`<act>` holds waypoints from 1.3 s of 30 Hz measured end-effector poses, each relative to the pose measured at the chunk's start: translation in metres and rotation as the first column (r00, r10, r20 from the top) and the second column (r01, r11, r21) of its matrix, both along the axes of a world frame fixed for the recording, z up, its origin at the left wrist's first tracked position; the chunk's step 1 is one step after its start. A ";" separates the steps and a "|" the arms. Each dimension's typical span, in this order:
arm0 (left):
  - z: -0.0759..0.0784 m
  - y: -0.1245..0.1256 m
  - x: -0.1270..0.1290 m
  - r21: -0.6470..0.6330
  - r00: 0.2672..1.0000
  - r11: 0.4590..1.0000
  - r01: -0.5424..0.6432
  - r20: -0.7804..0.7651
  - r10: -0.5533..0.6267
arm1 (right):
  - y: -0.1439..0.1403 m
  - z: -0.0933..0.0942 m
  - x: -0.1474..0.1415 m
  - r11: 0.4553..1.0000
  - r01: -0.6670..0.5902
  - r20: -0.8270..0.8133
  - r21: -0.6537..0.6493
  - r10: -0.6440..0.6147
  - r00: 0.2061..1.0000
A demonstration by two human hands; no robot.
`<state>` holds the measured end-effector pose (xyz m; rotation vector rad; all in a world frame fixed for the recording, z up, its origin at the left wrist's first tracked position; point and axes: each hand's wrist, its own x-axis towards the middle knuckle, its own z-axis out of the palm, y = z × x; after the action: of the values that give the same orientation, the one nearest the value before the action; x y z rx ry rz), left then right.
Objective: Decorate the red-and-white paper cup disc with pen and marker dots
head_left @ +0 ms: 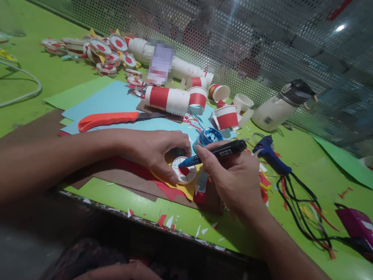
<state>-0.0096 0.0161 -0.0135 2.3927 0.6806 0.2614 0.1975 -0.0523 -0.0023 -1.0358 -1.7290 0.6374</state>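
My right hand [236,180] grips a black and blue marker pen [221,153], its tip down on a small round paper disc [186,177]. The disc is white with a red centre, dark lines and blue dots in one section. My left hand [162,148] curls around the disc's left side and holds it, with thumb and fingers at its edge. Under the disc lies yellow paper [188,192] on red and brown sheets. Just behind my hands stands a small tub [210,136] with blue on its rim and inside.
An orange-handled knife [108,119] lies on blue paper [97,98]. Behind are stacked red-and-white paper cups [167,100], cut cups, and a pile of finished-looking discs [100,47]. A blue glue gun [273,157] with tangled cord, a bottle [279,107] and a purple box [365,230] are right.
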 end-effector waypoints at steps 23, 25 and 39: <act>0.000 0.000 0.001 -0.017 1.000 1.000 0.005 0.012 -0.005 | -0.002 -0.004 -0.003 0.993 0.106 0.148 0.059 -0.114 0.982; -0.001 0.001 0.000 -0.015 1.000 1.000 0.009 0.015 -0.008 | -0.003 -0.002 -0.002 0.992 0.120 0.093 0.030 -0.123 0.988; -0.001 0.001 0.001 0.005 0.999 1.000 -0.007 -0.034 0.007 | 0.000 -0.001 0.000 0.990 0.144 -0.001 0.005 -0.144 0.990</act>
<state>-0.0089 0.0169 -0.0143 2.4050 0.7049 0.2255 0.1971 -0.0525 -0.0038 -1.1453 -1.6366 0.5410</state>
